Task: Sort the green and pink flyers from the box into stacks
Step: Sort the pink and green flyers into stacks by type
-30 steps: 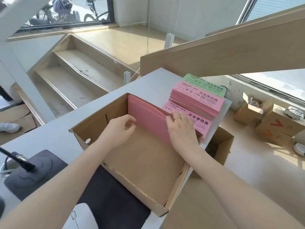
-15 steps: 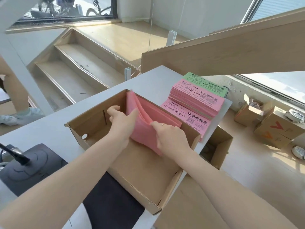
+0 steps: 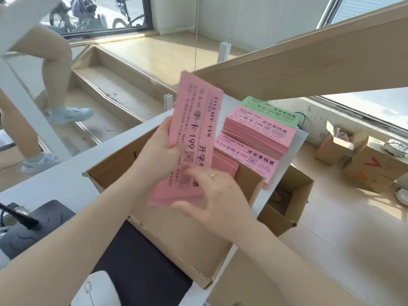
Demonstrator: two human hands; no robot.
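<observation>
Pink flyers (image 3: 194, 138): long thin paper slips, printed, held upright above the box (image 3: 176, 228) (brown corrugated card, open top). Left hand (image 3: 161, 155) fingers clamped on their edge; right hand (image 3: 218, 199) fingers spread, blurred, at the lower end. Pink stack (image 3: 258, 133) and green flyers (image 3: 260, 104) lie on the white desk (image 3: 55, 180).

A single head-worn wide-angle view looks forward and steeply down from just behind the hands, close enough that both forearms enter from the bottom edge. It faces across the bench (image 3: 55, 186) toward stairs (image 3: 123, 91) beyond the hands.
</observation>
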